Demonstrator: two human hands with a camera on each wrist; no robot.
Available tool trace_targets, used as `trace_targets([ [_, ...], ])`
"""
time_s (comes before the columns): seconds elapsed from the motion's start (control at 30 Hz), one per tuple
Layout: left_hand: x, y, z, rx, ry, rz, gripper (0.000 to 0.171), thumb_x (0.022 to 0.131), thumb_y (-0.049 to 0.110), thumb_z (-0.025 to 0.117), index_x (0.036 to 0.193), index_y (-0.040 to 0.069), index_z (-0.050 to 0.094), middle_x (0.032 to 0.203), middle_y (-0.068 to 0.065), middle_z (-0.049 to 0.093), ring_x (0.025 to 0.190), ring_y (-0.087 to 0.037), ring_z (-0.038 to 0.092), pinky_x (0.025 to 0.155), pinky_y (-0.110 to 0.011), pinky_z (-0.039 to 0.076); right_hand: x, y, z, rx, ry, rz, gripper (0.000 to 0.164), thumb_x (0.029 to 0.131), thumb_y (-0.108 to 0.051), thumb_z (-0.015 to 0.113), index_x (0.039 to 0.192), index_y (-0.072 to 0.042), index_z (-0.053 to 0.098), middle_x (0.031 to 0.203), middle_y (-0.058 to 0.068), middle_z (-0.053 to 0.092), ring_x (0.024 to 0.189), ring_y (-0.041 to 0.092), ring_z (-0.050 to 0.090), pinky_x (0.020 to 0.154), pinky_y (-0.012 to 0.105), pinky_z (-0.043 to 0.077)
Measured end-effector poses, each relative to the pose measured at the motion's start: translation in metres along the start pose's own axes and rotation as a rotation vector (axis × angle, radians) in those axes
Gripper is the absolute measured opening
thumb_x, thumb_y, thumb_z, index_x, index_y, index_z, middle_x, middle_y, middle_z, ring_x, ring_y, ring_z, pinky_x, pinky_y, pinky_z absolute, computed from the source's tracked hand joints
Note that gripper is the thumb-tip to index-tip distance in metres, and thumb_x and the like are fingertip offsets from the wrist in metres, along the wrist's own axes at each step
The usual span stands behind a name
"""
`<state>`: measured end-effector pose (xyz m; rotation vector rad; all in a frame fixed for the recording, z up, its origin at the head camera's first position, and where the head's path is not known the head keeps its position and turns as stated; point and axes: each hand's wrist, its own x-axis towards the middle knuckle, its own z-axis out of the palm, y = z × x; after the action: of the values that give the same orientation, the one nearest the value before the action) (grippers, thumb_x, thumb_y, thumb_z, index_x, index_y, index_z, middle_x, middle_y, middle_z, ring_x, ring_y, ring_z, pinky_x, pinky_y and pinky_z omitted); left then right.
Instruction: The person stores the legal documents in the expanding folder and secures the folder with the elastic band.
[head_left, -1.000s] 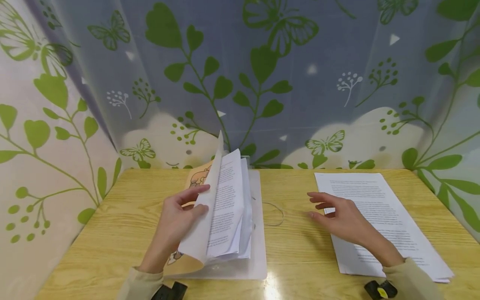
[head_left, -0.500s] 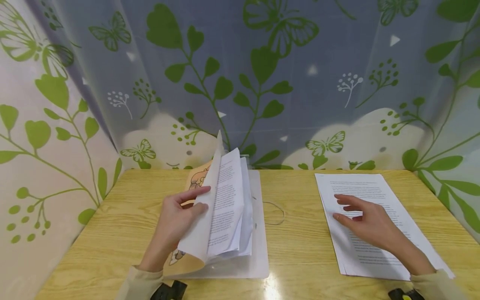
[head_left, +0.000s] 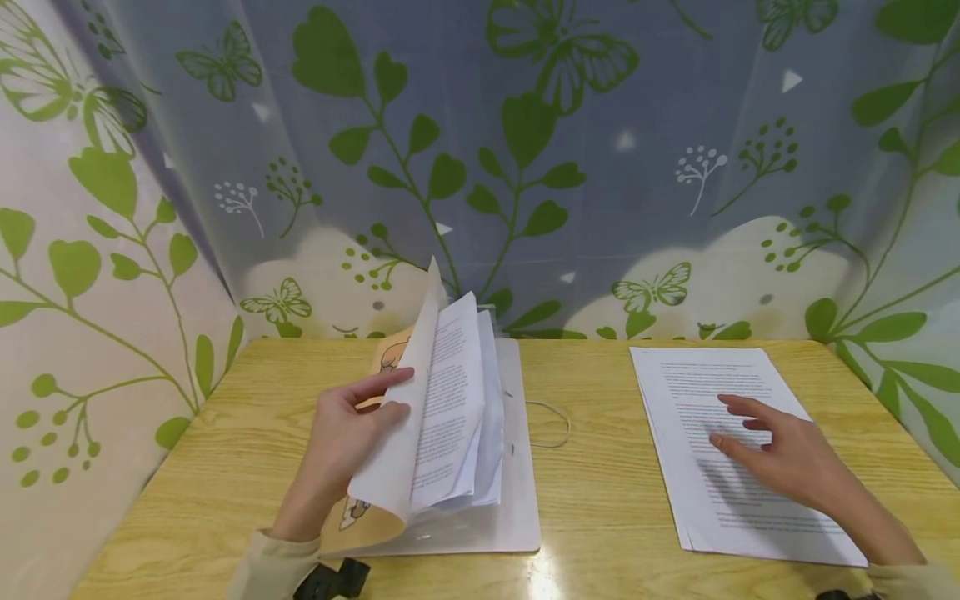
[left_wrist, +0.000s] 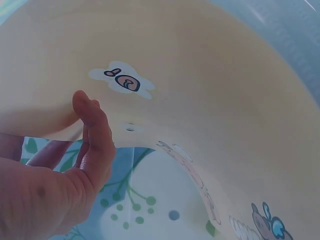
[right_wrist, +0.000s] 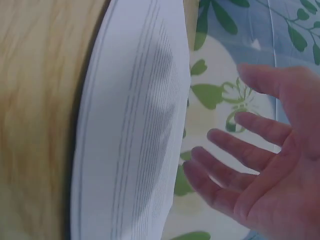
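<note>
On the left of the table a loose-leaf binder stands partly opened. Its orange cover (head_left: 386, 523), printed with cartoon animals, curves upward, and my left hand (head_left: 348, 433) pinches its edge. In the left wrist view that cover (left_wrist: 200, 75) fills most of the picture, beside the left hand (left_wrist: 55, 195). Printed pages (head_left: 450, 400) lean upright inside, over the pale back cover (head_left: 522, 483). My right hand (head_left: 798, 458) hovers above a stack of printed paper (head_left: 671, 400), fingers spread and holding nothing. The right wrist view shows the hand (right_wrist: 285, 170) apart from the stack (right_wrist: 125, 125).
A thin cord loop (head_left: 567, 427) lies beside the binder's right edge, on the wooden table (head_left: 592, 508). Behind the table hangs a patterned curtain (head_left: 480, 200) with leaves and butterflies.
My right hand has moved right, from the paper stack's left edge to over its middle. The left hand, still on the cover, has drawn slightly left.
</note>
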<state>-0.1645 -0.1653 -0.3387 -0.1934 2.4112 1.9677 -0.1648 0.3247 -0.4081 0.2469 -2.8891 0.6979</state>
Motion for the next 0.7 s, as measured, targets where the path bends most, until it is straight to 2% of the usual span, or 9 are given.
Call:
trace_targets([
  [0.17,0.0,0.001,-0.002,-0.007,-0.002,-0.004,0.041,0.094,0.007,0.065,0.134,0.014,0.069,0.129,-0.018,0.062,0.083,-0.017,0.071,0.066,-0.029,0.061,-0.003,0.015,-0.007,-0.057,-0.065,0.077,0.065,0.093,-0.038,0.073,0.141,0.003,0.054,0.137,0.036,0.058,0.11,0.056,0.063,0.08,0.062,0.055],
  [0.4,0.0,0.001,-0.004,-0.015,0.001,-0.026,0.042,0.094,0.008,0.066,0.135,0.016,0.069,0.128,-0.018,0.063,0.083,-0.017,0.072,0.066,-0.03,0.061,-0.002,0.032,-0.019,-0.138,-0.16,0.187,0.075,0.094,-0.047,0.068,0.14,0.009,0.049,0.135,0.045,0.051,0.111,0.061,0.058,0.078,0.063,0.053],
  [0.57,0.0,0.0,-0.006,-0.013,-0.001,-0.031,0.042,0.094,0.009,0.066,0.136,0.017,0.068,0.132,-0.017,0.061,0.084,-0.017,0.072,0.067,-0.031,0.061,-0.004,0.041,-0.022,-0.179,-0.18,0.232,0.081,0.094,-0.05,0.068,0.138,0.014,0.047,0.134,0.048,0.048,0.108,0.063,0.057,0.078,0.063,0.052],
  [0.7,0.0,0.0,-0.007,-0.02,-0.003,-0.035,0.042,0.094,0.009,0.066,0.135,0.017,0.068,0.13,-0.017,0.062,0.084,-0.017,0.072,0.067,-0.031,0.062,-0.006,0.048,-0.023,-0.198,-0.2,0.257,0.087,0.093,-0.054,0.067,0.138,0.017,0.044,0.134,0.05,0.044,0.11,0.066,0.052,0.083,0.068,0.049],
])
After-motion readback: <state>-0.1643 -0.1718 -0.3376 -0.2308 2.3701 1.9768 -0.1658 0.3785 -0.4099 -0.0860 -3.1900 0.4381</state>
